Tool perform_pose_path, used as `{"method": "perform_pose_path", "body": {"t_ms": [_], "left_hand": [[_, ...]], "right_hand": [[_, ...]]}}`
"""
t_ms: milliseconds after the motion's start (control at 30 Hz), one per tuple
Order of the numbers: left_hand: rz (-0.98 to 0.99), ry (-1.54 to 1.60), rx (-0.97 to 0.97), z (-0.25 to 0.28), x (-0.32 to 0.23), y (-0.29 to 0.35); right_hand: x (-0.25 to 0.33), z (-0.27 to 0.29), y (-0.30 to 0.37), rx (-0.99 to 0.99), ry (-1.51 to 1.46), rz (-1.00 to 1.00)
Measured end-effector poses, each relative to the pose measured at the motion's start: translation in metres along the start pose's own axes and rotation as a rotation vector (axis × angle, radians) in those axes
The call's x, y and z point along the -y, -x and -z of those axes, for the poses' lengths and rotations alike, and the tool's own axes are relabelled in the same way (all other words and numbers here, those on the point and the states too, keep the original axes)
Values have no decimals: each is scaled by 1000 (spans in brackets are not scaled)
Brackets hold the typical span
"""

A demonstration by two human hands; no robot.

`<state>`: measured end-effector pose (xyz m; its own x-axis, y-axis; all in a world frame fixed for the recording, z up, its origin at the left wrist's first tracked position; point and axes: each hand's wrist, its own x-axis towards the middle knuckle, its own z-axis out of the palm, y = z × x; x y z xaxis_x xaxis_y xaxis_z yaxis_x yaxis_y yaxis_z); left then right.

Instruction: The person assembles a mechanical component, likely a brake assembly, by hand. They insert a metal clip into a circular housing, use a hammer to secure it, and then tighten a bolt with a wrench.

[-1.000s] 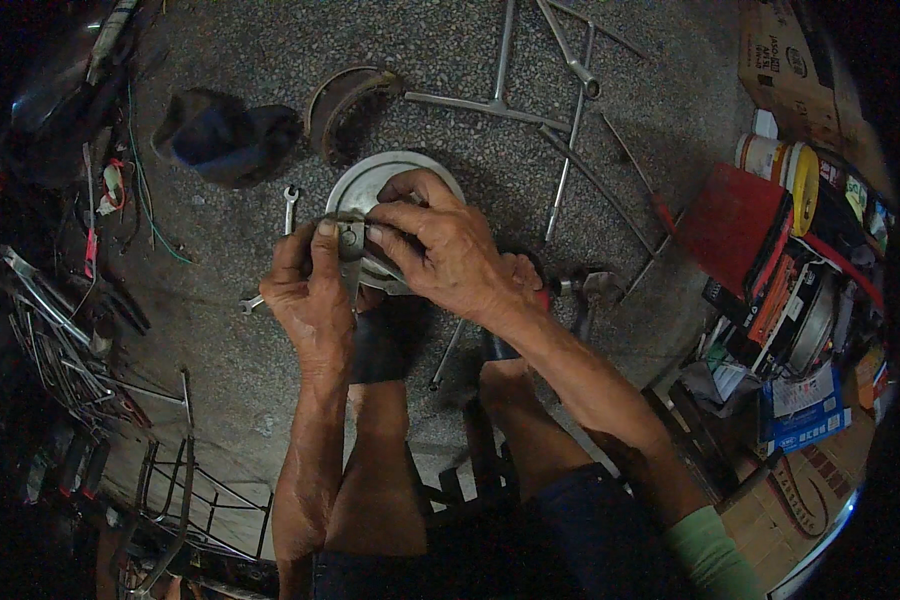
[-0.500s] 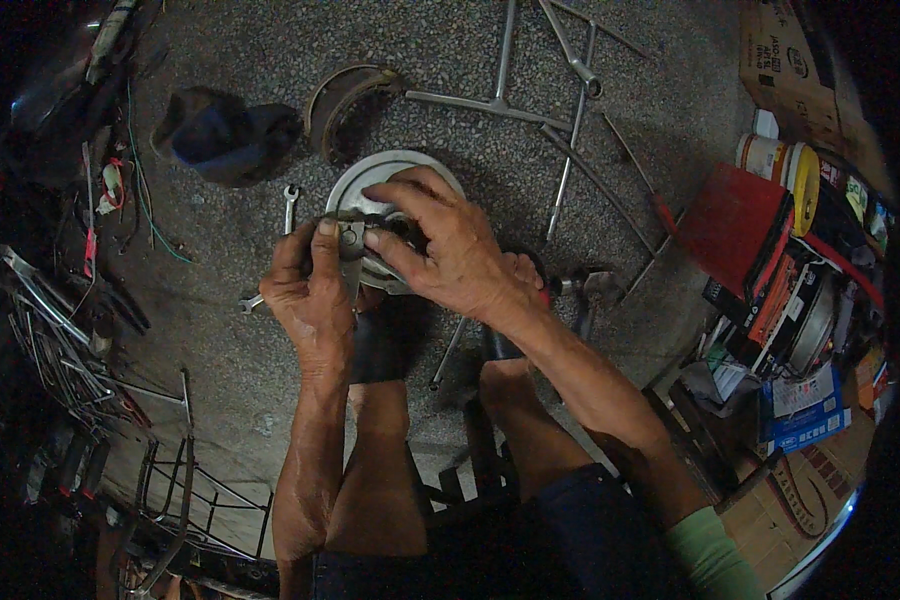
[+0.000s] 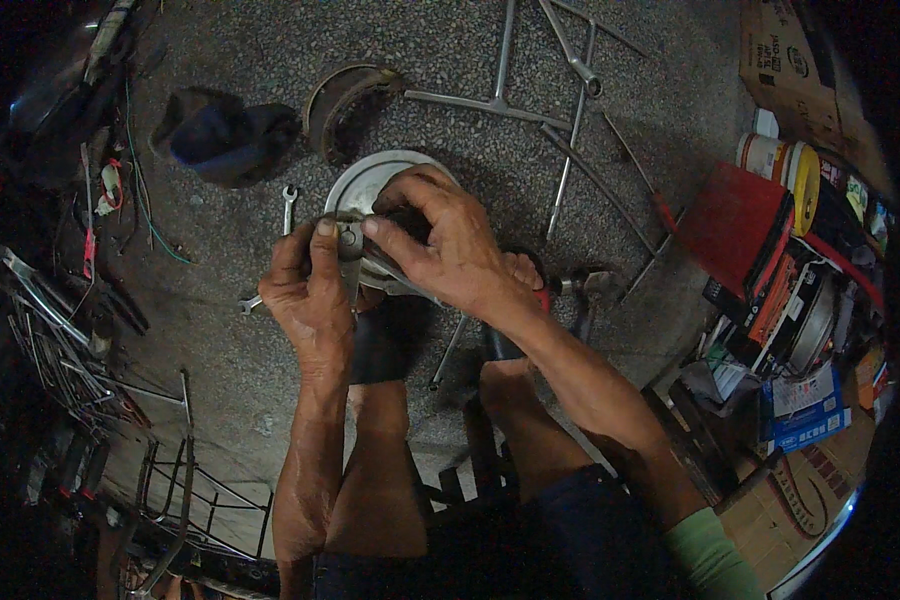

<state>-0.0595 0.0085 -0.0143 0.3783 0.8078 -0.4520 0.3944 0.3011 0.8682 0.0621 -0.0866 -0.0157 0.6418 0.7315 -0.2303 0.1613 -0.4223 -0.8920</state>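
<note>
Between my legs, a round silver metal brake plate [image 3: 355, 185] lies on the floor, partly covered by my hands. My left hand [image 3: 305, 290] is closed on a small flat metal lever [image 3: 351, 241] with a round end, its thumb on top. My right hand [image 3: 458, 248] has its fingers curled over the plate's middle, and its thumb tip presses against the lever's edge. What lies under those curled fingers is hidden. Left of the plate rests an open-ended wrench [image 3: 289, 208], partly behind my left hand. Curved brake shoes [image 3: 320, 112] lie just beyond the plate.
A dark blue cloth [image 3: 225, 140] sits at the far left. Metal T-handle wrenches [image 3: 500, 65] lie beyond my right hand, and a hammer [image 3: 598, 284] beside my right foot. A red box [image 3: 730, 225], a tub [image 3: 802, 190] and cartons stand right. Metal rods [image 3: 55, 365] crowd the left.
My right hand's fingers have curled inward and drawn back from the plate's far side, and its thumb has shifted slightly up. My left hand stays in place with the lever.
</note>
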Motion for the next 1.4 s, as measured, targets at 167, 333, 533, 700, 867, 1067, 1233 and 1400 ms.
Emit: {"method": "perform_pose_path", "body": {"t_ms": [167,333,533,700,867,1067,1233,1400], "left_hand": [[-3,-33,-3,-1,1,-1],[-7,-22,2,-1,-3,-1],[9,-39,-17,-2,-2,0],[-15,-54,-10,-1,-1,-1],[-1,-37,-4,-3,-6,0],[-4,-72,7,1,-2,0],[5,-37,-4,-2,-4,0],[-18,-22,15,-1,1,-2]], "right_hand": [[-3,-6,-2,-75,55,-18],[-2,-4,-4,-58,-60,-73],[-2,-8,-4,-105,63,-52],[-5,-10,-4,-167,63,48],[-2,-9,-3,-115,54,-88],[-4,-11,-3,-106,-26,-90],[-8,-2,-1,-37,2,-25],[-4,-10,0,-136,74,-47]]}}
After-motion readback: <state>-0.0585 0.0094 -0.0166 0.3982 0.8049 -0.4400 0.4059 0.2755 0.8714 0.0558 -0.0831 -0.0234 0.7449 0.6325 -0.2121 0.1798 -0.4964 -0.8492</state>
